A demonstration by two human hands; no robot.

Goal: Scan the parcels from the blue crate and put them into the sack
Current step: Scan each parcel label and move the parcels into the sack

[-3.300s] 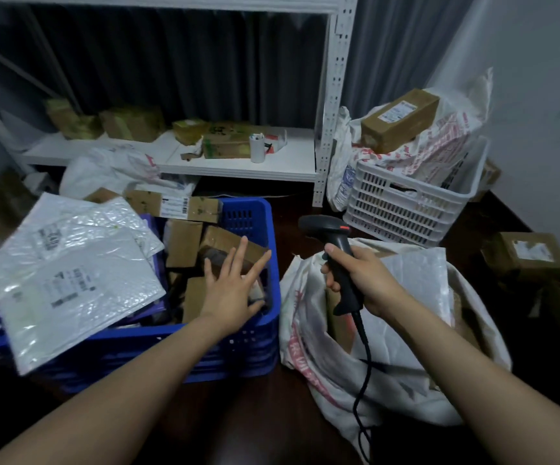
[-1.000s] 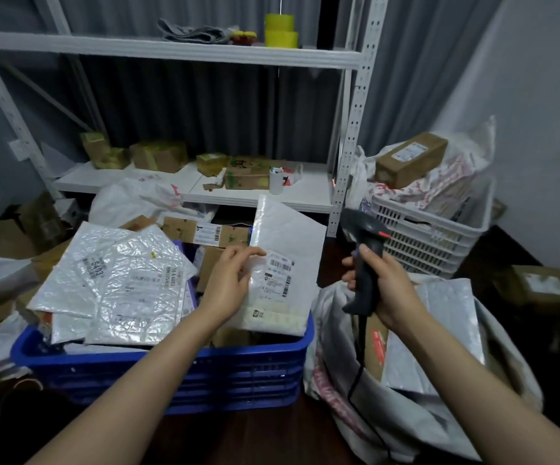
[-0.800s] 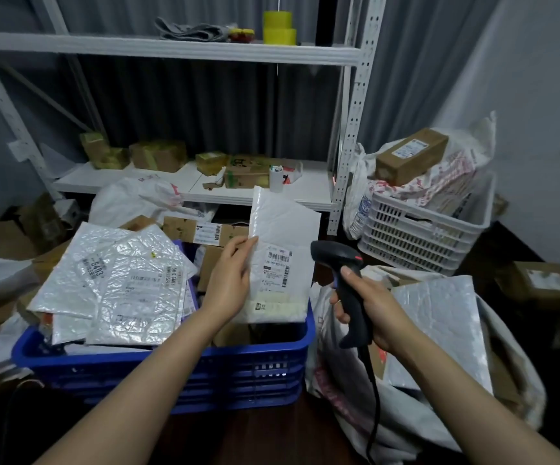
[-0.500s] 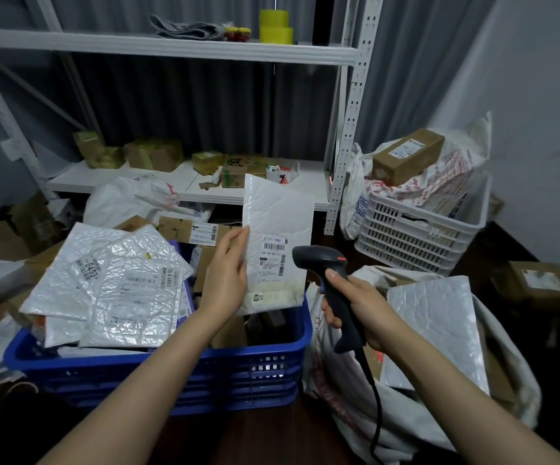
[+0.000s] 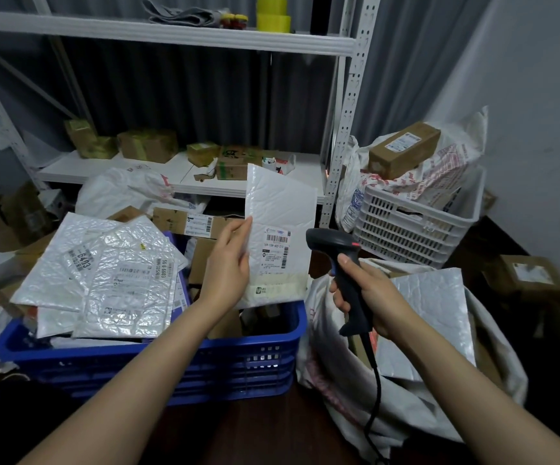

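- A flat white padded envelope has been lifted out of the blue plastic crate. It is now held upright over the crate's right end. A few seconds back, nothing was held, and the left hand was spread flat among the boxes in the crate.
- The envelope is pinched at its left edge by the left hand.
- The printed label is turned toward the black handheld scanner.
- The scanner's handle is wrapped tight by the curled fingers of the right hand. One second back, it was held upright, away from the label. Now its head has been brought just beside the label and pointed at it.
- No red light can be seen on the label, so it cannot be told if the scan is done.
- The scan is judged to be the step in hand. After it, the envelope is to be dropped into the white woven sack on the right, where a silver bubble envelope already lies.
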